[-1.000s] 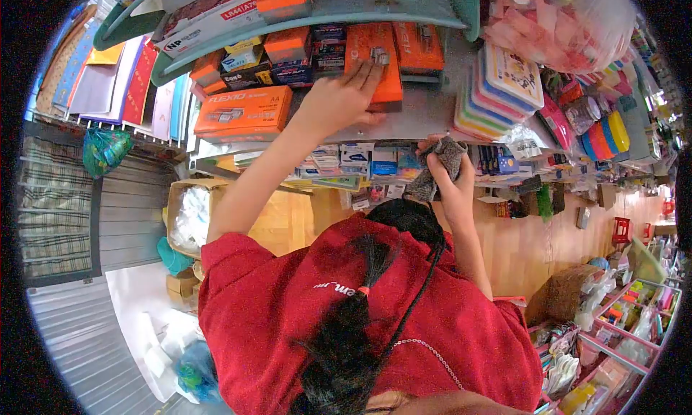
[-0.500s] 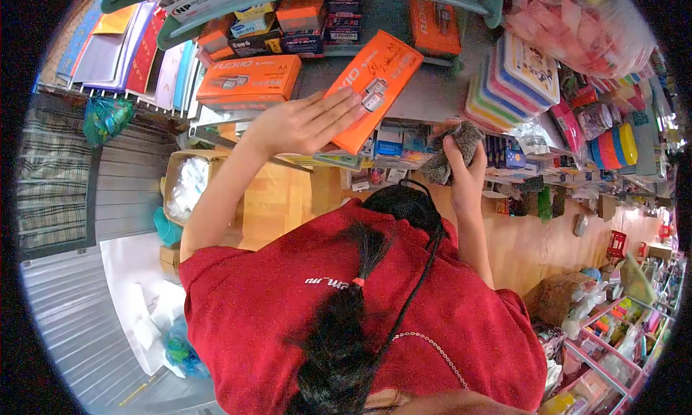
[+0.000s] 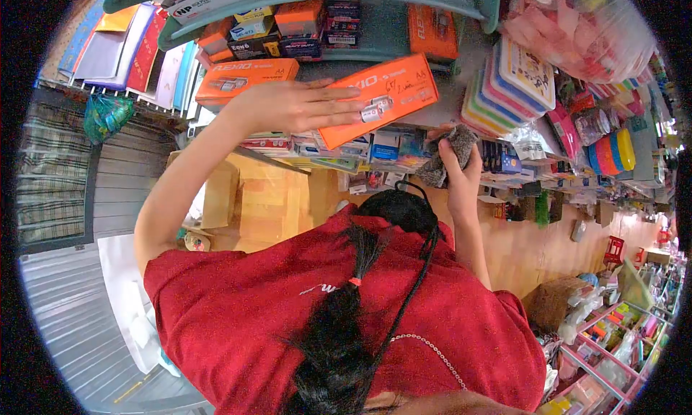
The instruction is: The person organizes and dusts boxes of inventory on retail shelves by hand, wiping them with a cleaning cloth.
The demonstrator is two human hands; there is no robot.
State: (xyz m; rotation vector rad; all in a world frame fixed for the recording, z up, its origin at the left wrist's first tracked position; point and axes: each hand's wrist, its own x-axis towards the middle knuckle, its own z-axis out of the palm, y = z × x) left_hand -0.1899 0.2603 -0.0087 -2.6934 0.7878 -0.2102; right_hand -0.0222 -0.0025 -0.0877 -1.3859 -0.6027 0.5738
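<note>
My left hand [image 3: 292, 106] grips an orange battery box [image 3: 404, 91], its fingers lying across the printed top and the thumb hidden. The box is marked AA, carries handwriting, and hangs tilted in front of the shelf. In my right hand [image 3: 463, 168] a grey fuzzy cloth [image 3: 445, 158] is bunched up, to the right of and below the box. A second orange battery box [image 3: 245, 82] lies on the shelf behind my left hand.
A green plastic rack [image 3: 331, 3] holds several battery packs. Stacked pastel containers [image 3: 508, 83] and a clear bag of pink items [image 3: 569, 29] stand to the right. Hanging folders [image 3: 122, 51] are at left. An open carton [image 3: 213, 192] sits on the floor below.
The battery box has turned clockwise, closer to level, and my left hand and forearm have swung with it. My right hand and the cloth have shifted only slightly.
</note>
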